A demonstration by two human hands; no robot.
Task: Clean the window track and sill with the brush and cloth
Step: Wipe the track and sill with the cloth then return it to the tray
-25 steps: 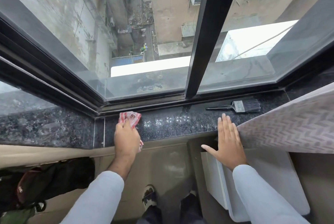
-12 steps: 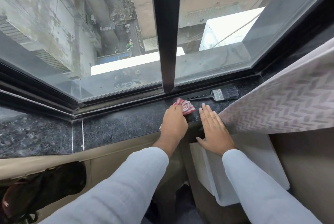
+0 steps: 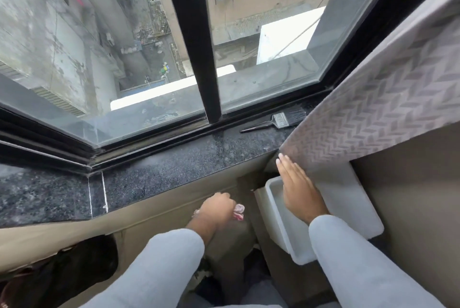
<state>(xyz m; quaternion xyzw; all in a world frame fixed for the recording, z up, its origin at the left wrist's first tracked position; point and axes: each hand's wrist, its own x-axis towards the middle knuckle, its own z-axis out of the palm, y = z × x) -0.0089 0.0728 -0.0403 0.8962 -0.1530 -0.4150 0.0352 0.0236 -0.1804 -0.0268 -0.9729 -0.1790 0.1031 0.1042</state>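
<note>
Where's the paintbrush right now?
The brush lies untouched on the dark sill, far right by the window track, bristles against the patterned curtain.

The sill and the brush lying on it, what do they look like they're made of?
Sill: looks like polished granite, dark with fine pale speckles, a slight sheen and a thin pale joint line. Brush: black bristles, a grey band that looks like metal, and a dark handle, plastic or painted wood; the view leaves that open.
</note>
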